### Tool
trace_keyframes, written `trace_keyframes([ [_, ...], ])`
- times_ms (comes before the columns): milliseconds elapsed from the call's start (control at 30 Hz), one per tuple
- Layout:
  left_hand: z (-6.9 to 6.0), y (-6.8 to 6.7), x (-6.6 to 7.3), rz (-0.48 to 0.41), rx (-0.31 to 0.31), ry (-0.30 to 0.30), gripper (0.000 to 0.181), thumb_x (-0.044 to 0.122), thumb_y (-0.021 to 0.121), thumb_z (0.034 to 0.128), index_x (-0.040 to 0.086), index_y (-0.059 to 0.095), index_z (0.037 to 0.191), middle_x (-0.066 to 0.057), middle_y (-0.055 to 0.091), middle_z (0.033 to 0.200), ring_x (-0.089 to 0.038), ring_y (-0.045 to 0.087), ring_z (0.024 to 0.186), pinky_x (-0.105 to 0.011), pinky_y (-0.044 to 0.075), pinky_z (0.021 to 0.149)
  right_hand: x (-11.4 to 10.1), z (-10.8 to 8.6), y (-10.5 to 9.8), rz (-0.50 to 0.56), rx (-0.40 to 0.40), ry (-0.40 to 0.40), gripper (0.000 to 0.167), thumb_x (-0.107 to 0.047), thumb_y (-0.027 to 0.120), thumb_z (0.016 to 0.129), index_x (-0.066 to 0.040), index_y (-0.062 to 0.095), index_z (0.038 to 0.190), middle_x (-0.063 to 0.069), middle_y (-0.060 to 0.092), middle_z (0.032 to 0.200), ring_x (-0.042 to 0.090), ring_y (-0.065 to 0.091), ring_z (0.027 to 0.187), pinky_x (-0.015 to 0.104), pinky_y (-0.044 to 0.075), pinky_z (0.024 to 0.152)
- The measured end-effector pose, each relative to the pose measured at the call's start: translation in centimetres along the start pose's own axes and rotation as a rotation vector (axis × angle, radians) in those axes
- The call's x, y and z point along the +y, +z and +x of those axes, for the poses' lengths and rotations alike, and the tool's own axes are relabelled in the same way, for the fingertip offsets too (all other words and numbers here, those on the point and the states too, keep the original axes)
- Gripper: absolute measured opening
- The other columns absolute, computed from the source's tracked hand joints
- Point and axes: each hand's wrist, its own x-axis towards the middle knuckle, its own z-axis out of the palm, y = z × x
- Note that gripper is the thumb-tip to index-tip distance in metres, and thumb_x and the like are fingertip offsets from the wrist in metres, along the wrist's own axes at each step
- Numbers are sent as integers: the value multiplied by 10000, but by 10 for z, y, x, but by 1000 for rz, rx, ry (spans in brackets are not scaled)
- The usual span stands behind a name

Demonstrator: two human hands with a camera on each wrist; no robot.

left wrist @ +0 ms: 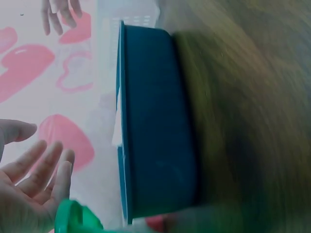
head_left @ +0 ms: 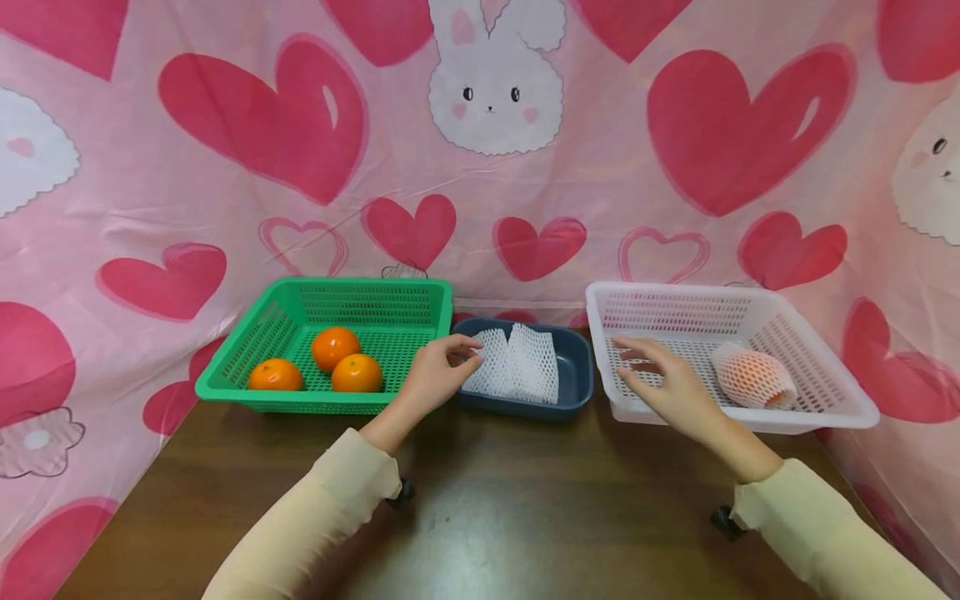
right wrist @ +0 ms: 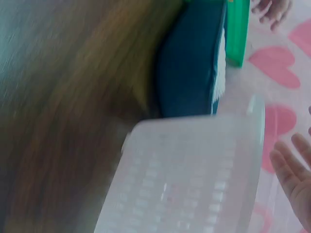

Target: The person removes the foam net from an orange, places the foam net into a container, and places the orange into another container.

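Between the two baskets sits a dark blue tray (head_left: 576,371) with white foam net sleeves (head_left: 534,363) lying in it. My left hand (head_left: 438,371) hovers at the tray's left end, beside the green basket (head_left: 416,292), its fingers loosely bent and holding nothing. Over the left side of the white basket (head_left: 817,350) is my right hand (head_left: 671,387), fingers spread and free of any object. An orange in a foam net (head_left: 752,377) lies in the white basket. Three bare oranges (head_left: 336,348) lie in the green basket.
All the containers stand in a row at the back of a brown wooden table (head_left: 525,500). Behind them hangs a pink cloth (head_left: 517,183) with hearts and rabbits, which also runs along both sides.
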Motion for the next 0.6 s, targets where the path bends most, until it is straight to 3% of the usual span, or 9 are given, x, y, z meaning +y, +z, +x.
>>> trace_keyframes([
  [100,3,8,2,-30,-6,3,247,152,738,952,41,742,1172,-90,745,1035,-255,680,887,-363,592,759,7,-3,-10,-24,3,-27,461,64,733,885,24,633,1334,201,680,1202,81,618,1091,71,432,909],
  [267,8,21,9,-68,-33,22,256,169,740,949,62,740,1182,-99,743,1055,-253,696,882,-353,599,731,20,-10,-26,-79,32,-68,455,70,743,866,34,645,1309,198,687,1184,-106,536,1105,51,408,917],
  [367,9,28,11,-71,-52,23,257,180,737,952,74,739,1186,-99,742,1061,-253,699,880,-353,597,733,28,-15,-33,-123,51,-85,456,84,744,852,33,652,1296,189,688,1176,-98,534,1110,39,391,921],
  [467,9,34,10,-81,-65,0,255,184,735,955,84,739,1189,-99,738,1078,-257,694,908,-356,599,757,35,-18,-38,-179,63,-94,446,78,751,845,26,665,1280,178,694,1166,48,605,1091,38,394,917],
  [600,12,46,9,-139,-86,-46,250,185,728,961,85,739,1191,-104,732,1092,-258,693,926,-355,601,776,44,-22,-48,-218,63,-88,427,61,754,851,31,669,1268,178,692,1171,24,591,1093,27,384,907],
])
